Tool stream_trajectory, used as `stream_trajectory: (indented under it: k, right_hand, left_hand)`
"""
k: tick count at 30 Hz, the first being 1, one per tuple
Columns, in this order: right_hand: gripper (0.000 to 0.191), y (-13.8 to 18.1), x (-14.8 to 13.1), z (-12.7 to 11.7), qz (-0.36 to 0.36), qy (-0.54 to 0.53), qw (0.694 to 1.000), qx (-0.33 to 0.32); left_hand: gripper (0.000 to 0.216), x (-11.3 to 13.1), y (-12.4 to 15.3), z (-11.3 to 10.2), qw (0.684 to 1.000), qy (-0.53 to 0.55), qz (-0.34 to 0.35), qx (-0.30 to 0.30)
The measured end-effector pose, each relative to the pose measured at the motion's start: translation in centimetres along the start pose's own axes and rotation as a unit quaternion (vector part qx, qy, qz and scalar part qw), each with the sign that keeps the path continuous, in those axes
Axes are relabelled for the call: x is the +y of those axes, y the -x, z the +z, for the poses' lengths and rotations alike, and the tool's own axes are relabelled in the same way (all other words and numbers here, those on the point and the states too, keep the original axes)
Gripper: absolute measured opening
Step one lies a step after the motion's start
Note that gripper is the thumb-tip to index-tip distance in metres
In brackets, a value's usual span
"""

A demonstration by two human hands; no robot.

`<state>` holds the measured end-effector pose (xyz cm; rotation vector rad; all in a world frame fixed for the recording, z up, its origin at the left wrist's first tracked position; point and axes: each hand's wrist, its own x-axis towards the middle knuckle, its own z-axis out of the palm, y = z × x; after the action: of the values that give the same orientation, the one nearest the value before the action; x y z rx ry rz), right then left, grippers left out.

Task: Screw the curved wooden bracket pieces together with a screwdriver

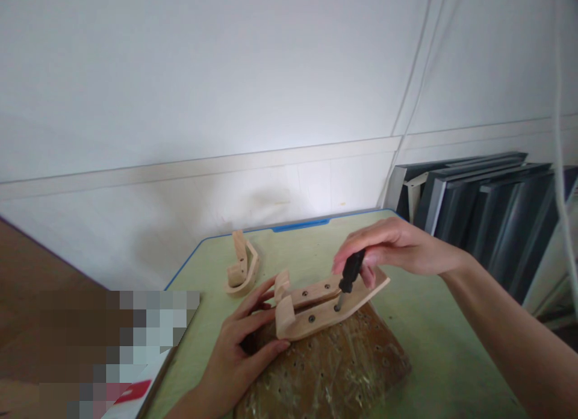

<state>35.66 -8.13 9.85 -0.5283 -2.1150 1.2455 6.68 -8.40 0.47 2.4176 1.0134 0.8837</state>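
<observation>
A light wooden bracket piece (316, 310) with several screw holes lies on a brown perforated board (329, 371) wrapped in clear film. My right hand (392, 247) is closed round the black handle of a short screwdriver (348, 276), whose tip stands in a hole of the wooden piece. My left hand (241, 347) rests on the board, fingers spread, thumb and fingertips pressing against the curved left end of the wooden piece.
A second curved wooden piece (242, 265) stands at the back of the pale green table (428, 322), near its blue-edged rim. Dark flat panels (487, 196) lean against the white wall on the right. A white and red sheet (135, 392) lies at the left.
</observation>
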Motion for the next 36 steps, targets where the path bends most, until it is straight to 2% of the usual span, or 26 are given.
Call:
stream_trajectory:
  k: [11,26,36]
  right_hand:
    - [0.021,-0.7,0.5,0.8,0.005,-0.033,0.995,0.094]
    - [0.022,-0.9,-0.2,1.6,0.041,0.048,0.983,0.173]
    - [0.02,-1.2,-0.5,2.3,0.055,0.111,0.964,0.237]
  left_hand:
    - [0.027,-0.2,-0.1,0.1,1.0,0.001,0.005,0.006]
    - [0.027,0.1,-0.2,-0.1,1.0,0.0,0.0,0.008]
    - [0.029,0.2,-0.3,-0.1,1.0,0.006,0.0,0.005]
